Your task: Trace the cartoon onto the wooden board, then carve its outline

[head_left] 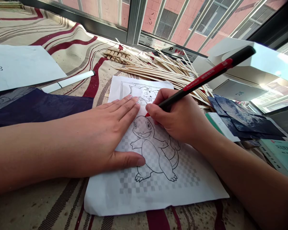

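Note:
A white sheet of paper (105, 198) lies before me, printed with a cartoon lizard outline (150, 153) on a grey checkered ground. Flat on the sheet's left side rests my left hand (115, 131), its fingers stretched out and the thumb over the figure's belly. My right hand (177, 115) pinches a black and red marker pen (206, 76). The pen's red tip is at the top of the lizard's head. Beyond both hands, another printed line drawing (146, 92) shows a cartoon animal in a frame, partly covered by my fingers.
Many thin wooden sticks (153, 68) lie behind the paper. At left are a white sheet (19, 67), a white tube-shaped item (69, 80) and dark blue material (43, 107). A white box (244, 73), dark folded material (244, 115) and a green book (280, 153) are at right. A window frame (135, 22) stands behind.

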Demonstrator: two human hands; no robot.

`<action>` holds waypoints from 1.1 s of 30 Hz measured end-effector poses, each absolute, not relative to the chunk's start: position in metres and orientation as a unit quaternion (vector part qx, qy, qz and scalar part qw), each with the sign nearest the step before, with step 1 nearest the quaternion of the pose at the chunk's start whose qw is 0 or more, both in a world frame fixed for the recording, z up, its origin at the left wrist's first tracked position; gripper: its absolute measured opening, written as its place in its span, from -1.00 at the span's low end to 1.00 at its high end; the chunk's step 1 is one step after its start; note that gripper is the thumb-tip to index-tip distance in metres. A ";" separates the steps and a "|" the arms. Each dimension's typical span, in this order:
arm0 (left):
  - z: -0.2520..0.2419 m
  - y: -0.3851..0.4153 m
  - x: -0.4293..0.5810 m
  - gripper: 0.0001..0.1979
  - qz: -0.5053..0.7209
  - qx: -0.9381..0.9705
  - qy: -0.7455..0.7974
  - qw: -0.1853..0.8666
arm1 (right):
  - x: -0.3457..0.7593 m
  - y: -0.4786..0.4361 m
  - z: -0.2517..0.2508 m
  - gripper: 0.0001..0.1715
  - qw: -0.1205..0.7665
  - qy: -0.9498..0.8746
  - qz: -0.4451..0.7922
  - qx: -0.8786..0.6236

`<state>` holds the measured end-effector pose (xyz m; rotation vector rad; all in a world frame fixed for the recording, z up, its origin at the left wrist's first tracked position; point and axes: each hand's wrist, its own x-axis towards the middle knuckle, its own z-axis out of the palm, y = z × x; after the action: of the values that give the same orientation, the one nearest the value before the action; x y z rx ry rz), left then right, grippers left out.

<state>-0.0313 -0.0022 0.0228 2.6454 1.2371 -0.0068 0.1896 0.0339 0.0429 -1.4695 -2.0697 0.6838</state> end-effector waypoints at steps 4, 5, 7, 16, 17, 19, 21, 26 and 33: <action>0.024 -0.002 -0.034 0.21 -0.018 0.899 0.424 0.109 | 0.189 0.033 0.045 -0.65 0.249 -0.758 0.246 -0.550; 0.024 -0.002 -0.034 0.21 -0.017 0.899 0.423 0.109 | 0.189 0.032 0.045 -0.65 0.246 -0.758 0.244 -0.552; 0.023 -0.002 -0.035 0.20 -0.007 0.903 0.415 0.109 | 0.189 0.032 0.046 -0.64 0.243 -0.759 0.238 -0.556; 0.025 -0.005 -0.033 0.19 -0.007 0.902 0.418 0.109 | 0.191 0.032 0.046 -0.65 0.222 -0.746 0.228 -0.585; 0.025 -0.004 -0.032 0.19 -0.007 0.902 0.418 0.110 | 0.192 0.032 0.046 -0.65 0.223 -0.747 0.229 -0.583; 0.026 -0.004 -0.031 0.20 -0.014 0.898 0.425 0.112 | 0.192 0.032 0.046 -0.65 0.224 -0.749 0.229 -0.580; 0.027 -0.003 -0.030 0.21 -0.025 0.892 0.436 0.113 | 0.192 0.032 0.047 -0.66 0.222 -0.750 0.228 -0.580; 0.027 -0.003 -0.031 0.21 -0.019 0.891 0.437 0.120 | 0.191 0.032 0.049 -0.68 0.225 -0.754 0.223 -0.575; 0.028 -0.004 -0.032 0.22 -0.021 0.890 0.439 0.124 | 0.193 0.030 0.050 -0.68 0.212 -0.753 0.219 -0.584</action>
<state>-0.0316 -0.0037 0.0277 2.5931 1.2802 -0.0620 0.1929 0.0303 0.0504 -1.6222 -2.0906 0.6085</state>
